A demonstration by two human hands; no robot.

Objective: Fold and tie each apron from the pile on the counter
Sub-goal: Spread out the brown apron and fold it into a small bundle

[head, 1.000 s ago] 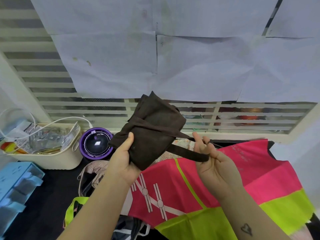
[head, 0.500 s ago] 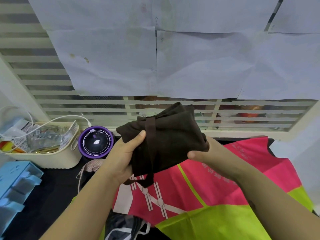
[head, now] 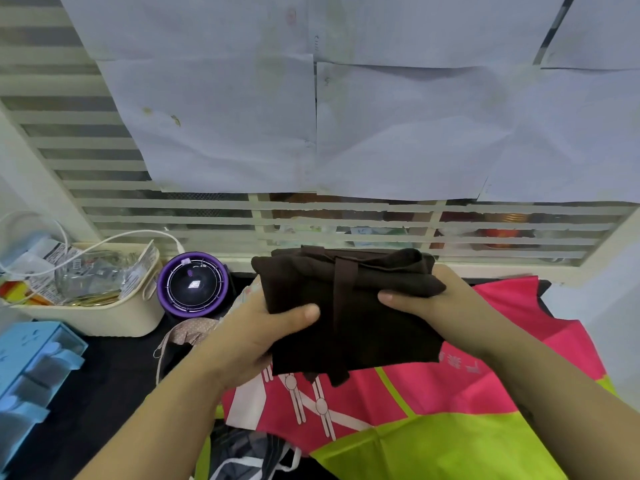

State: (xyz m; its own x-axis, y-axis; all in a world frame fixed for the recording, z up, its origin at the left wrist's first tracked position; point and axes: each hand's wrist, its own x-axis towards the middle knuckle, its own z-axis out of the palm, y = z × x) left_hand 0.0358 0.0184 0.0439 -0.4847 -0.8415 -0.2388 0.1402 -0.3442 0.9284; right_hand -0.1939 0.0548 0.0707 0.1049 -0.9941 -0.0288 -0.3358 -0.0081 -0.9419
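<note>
1. I count two hands at frame centre; my left hand [head: 252, 330] and right hand [head: 446, 303] each grip one brown apron [head: 377, 330], thumbs on top, above the bench [head: 86, 393].
2. It is a dark, creased, folded bundle; one strap [head: 343, 289] wraps round its middle.
3. One pink-and-lime apron [head: 450, 393] lies lower right; one cream basket [head: 104, 317] and one purple round gadget [head: 193, 284] sit at the left.

Print on the pink apron [head: 450, 393] and on the packets [head: 64, 253] is too blurred to read.
</note>
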